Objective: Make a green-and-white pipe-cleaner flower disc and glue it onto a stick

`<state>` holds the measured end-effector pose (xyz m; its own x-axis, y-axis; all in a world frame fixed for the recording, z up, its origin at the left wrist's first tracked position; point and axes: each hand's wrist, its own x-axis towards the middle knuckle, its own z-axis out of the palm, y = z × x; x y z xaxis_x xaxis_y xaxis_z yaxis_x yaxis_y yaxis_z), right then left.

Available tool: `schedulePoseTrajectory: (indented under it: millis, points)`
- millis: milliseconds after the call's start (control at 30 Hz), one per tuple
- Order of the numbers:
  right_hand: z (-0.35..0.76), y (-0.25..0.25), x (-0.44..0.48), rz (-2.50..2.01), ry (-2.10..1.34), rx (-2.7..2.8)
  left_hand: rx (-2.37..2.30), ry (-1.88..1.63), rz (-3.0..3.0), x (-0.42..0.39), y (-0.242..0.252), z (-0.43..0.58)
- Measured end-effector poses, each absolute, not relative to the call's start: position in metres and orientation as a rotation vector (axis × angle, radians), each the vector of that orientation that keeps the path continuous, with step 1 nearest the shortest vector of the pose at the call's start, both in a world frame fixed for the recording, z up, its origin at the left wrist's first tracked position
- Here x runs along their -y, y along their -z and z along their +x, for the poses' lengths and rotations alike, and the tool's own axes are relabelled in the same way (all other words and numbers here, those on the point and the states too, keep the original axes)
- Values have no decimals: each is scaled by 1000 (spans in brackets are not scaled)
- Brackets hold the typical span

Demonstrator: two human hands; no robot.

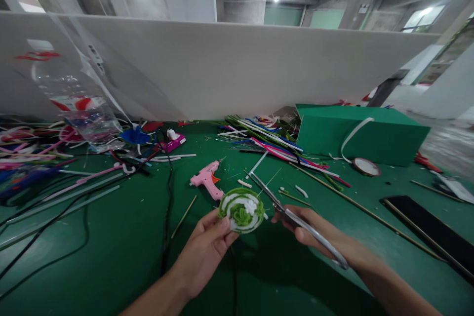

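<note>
My left hand (207, 247) pinches a round coil of green and white pipe cleaners (241, 209) by its lower left edge and holds it up over the green table (122, 237). My right hand (314, 232) grips a pair of silver scissors (292, 215). Their blades point up and left, and the tips lie just right of the coil's upper rim. A pink glue gun (207, 180) lies on the table just beyond the coil.
A clear plastic bottle (79, 108) stands at the far left among loose coloured sticks. Black cables (74, 212) cross the left side. More pipe cleaners (274, 143) are piled at centre back. A green box (361, 133), a tape roll (366, 167) and a black strip (429, 229) sit right.
</note>
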<state>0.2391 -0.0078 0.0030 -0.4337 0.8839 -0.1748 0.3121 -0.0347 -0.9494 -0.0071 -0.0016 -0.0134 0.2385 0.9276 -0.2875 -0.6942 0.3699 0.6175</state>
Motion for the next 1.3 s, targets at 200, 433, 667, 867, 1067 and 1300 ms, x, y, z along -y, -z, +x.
schedulePoseTrajectory:
  millis: [200,433,667,867,1067,1300]
  points:
    - [237,-5,7,-1234,-1500,1783,-687,-1147,414,1,13,-7]
    - [236,-6,8,-1232,-1494,1788,-697,-1152,402,1,14,-7]
    - [230,-14,7,-1278,-1357,1847,-694,-1140,409,2,12,-6]
    - [228,0,1,-1375,-1196,1981,-707,-1148,403,2,14,-5]
    - [226,1,3,-1411,-1119,1983,-700,-1135,443,3,14,-3]
    - [224,3,5,-1465,-1143,1938,-727,-1140,441,3,15,-3]
